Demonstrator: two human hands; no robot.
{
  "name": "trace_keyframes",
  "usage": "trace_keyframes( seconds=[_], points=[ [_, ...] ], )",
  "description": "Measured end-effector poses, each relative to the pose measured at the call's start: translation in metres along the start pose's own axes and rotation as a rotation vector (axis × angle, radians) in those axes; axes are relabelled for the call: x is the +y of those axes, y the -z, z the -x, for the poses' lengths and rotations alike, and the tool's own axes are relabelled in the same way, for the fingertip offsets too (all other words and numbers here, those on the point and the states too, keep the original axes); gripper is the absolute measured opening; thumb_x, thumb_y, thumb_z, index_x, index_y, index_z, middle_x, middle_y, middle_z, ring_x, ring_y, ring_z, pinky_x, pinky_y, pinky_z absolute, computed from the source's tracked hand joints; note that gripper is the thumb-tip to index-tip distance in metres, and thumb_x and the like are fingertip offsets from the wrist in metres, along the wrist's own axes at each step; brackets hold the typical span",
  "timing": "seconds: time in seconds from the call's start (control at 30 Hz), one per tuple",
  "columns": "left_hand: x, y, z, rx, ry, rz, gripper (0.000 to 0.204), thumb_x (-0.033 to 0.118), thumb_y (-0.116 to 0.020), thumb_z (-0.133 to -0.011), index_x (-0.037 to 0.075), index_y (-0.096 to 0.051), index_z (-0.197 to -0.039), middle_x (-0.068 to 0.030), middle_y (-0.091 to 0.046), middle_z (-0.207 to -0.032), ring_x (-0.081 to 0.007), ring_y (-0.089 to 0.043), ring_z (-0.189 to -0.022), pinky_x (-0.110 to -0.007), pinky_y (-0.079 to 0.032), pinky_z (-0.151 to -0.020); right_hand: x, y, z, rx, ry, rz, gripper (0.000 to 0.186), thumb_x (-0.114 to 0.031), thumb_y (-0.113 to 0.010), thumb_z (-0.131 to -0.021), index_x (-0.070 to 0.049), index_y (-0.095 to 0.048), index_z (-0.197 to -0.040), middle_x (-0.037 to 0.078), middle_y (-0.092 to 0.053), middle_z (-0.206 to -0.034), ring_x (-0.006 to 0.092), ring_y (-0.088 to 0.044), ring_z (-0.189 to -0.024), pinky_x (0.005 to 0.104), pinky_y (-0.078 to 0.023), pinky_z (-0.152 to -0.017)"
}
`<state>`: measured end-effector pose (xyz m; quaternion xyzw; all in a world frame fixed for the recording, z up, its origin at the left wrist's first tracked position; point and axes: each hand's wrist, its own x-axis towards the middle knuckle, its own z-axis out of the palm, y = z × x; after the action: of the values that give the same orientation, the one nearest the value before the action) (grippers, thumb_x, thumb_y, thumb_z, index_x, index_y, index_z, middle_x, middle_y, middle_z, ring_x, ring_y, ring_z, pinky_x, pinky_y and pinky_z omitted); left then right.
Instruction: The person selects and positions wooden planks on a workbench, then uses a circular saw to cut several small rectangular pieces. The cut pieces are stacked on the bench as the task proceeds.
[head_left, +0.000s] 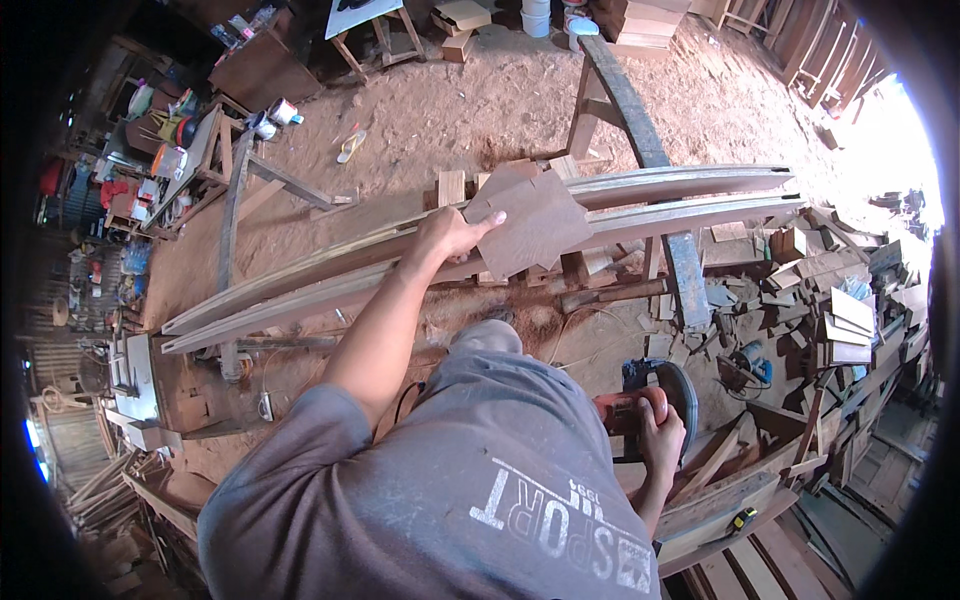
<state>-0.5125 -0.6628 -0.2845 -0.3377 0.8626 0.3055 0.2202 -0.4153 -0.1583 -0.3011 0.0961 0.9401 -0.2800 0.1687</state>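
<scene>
My left hand (pixel 452 236) grips the near-left edge of several thin brown square sheets (pixel 535 222), thumb on top and the other fingers partly hidden. The sheets overlap at different angles, above two long pale boards (pixel 350 285) that run side by side across the view. Down at my right side, my right hand (pixel 660 438) is closed round the red handle of a circular saw (pixel 628 408). A dark, curved, disc-like part stands at the saw's right; my body hides some of the tool.
A wooden trestle (pixel 625 100) supports the boards on the right, and another (pixel 237 190) stands left. Wood offcuts (pixel 790 300) lie heaped at the right. A blue power tool (pixel 750 365) rests among them. One sandal (pixel 351 145) lies on the dusty floor.
</scene>
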Motion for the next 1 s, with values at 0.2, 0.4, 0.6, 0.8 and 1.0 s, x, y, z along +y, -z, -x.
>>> trace_keyframes(
  seconds=[0.2,0.4,0.6,0.8,1.0],
  points=[
    [0.01,-0.003,0.051,0.372,-0.204,-0.241,0.097,0.091,-0.064,-0.076,-0.001,-0.071,-0.105,-0.019,-0.072,-0.094,-0.0333,-0.072,-0.097,-0.045,-0.057,-0.088,-0.011,0.005,0.005,-0.011,-0.041,-0.052,0.047,-0.041,-0.075,-0.094,0.001,-0.075,-0.115,0.025,-0.077,-0.1,0.0362,-0.077,-0.099,0.0438,-0.057,-0.088],
    [-0.033,-0.045,0.067,0.474,-1.068,-0.37,0.084,0.055,-0.087,-0.073,0.02,-0.054,-0.142,-0.0135,-0.047,-0.151,-0.0354,-0.04,-0.147,-0.06,-0.026,-0.124,-0.001,0.006,0.005,0.019,-0.059,-0.056,0.046,-0.041,-0.075,-0.094,0.0,-0.075,-0.114,0.024,-0.077,-0.1,0.0348,-0.077,-0.098,0.0433,-0.057,-0.087],
    [-0.04,-0.079,0.042,0.675,-1.12,-0.335,0.075,0.019,-0.088,-0.074,0.022,-0.056,-0.142,-0.0101,-0.053,-0.146,-0.0349,-0.048,-0.142,-0.059,-0.032,-0.123,0.007,0.003,0.01,0.012,-0.158,-0.116,0.044,-0.04,-0.077,-0.094,-0.002,-0.076,-0.116,0.02,-0.079,-0.101,0.0276,-0.077,-0.098,0.0401,-0.057,-0.089],
    [-0.037,-0.078,0.036,0.739,-1.137,-0.344,0.076,0.006,-0.08,-0.071,0.022,-0.058,-0.143,-0.0093,-0.057,-0.145,-0.0348,-0.051,-0.139,-0.06,-0.036,-0.12,0.009,0.005,0.014,-0.011,-0.155,-0.036,0.049,-0.047,-0.075,-0.093,-0.003,-0.075,-0.115,0.022,-0.077,-0.102,0.0358,-0.076,-0.101,0.0425,-0.057,-0.089],
    [-0.034,-0.071,0.031,0.741,-1.183,-0.361,0.075,0.003,-0.074,-0.076,0.023,-0.059,-0.148,-0.008,-0.056,-0.151,-0.0364,-0.051,-0.14,-0.059,-0.038,-0.12,0.001,0.007,0.022,-0.009,-0.177,-0.057,0.05,-0.048,-0.076,-0.093,-0.004,-0.075,-0.114,0.022,-0.077,-0.103,0.0361,-0.076,-0.102,0.0438,-0.056,-0.089]
  ],
)
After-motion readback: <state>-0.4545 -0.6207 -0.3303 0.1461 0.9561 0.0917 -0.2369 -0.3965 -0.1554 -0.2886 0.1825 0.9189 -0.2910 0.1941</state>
